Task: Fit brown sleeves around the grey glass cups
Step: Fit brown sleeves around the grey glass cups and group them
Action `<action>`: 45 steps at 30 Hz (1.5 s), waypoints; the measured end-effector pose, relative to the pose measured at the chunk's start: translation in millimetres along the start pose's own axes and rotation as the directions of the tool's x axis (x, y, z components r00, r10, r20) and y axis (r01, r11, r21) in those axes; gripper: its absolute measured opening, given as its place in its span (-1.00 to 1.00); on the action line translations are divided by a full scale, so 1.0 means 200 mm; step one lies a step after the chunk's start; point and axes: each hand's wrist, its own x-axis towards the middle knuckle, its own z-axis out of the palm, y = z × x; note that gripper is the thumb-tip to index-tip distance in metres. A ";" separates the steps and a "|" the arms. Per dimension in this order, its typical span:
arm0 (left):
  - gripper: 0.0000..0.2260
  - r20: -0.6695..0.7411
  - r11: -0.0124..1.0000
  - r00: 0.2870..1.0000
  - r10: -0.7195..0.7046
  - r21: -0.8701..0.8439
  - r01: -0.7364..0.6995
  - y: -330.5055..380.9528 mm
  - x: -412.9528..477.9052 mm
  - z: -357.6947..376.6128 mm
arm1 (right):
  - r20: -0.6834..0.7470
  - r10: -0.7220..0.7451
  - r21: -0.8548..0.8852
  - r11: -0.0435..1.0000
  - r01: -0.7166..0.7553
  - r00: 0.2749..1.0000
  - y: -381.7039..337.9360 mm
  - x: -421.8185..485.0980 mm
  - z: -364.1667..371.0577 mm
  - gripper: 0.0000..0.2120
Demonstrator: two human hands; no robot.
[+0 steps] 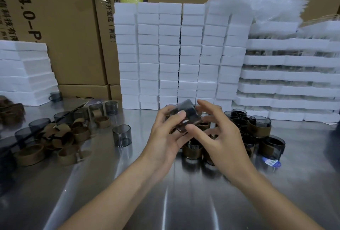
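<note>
My left hand is wrapped round a grey glass cup, thumb on the near wall and fingers curled behind it. I hold it tilted in the air above the steel table, in front of the stacked white foam boxes. A brown sleeve seems to sit at the cup's lower end, though that part is blurred and I cannot tell how far on it is. My right hand grasps nothing: its fingers are spread and relaxed beside the cup, and only the thumb appears to touch the sleeve's edge. I judge the cup light but smooth-walled, so slippery and easy to chip if it drops onto the metal. It is best held round the wall, as I have it, not by the thin rim. The sleeve looks like a pliable band that should give a little, so I would push on its edge with thumb and fingertips, working evenly round so it does not cock sideways. Loose sleeves and bare cups lie to my left; sleeved cups are piled to my right.
</note>
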 end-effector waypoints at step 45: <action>-0.86 -0.465 -0.492 0.737 0.490 0.551 0.674 0.40 0.09 -1.01 | -0.045 0.413 0.421 0.834 -0.358 0.910 0.06 0.03 -0.03 -0.54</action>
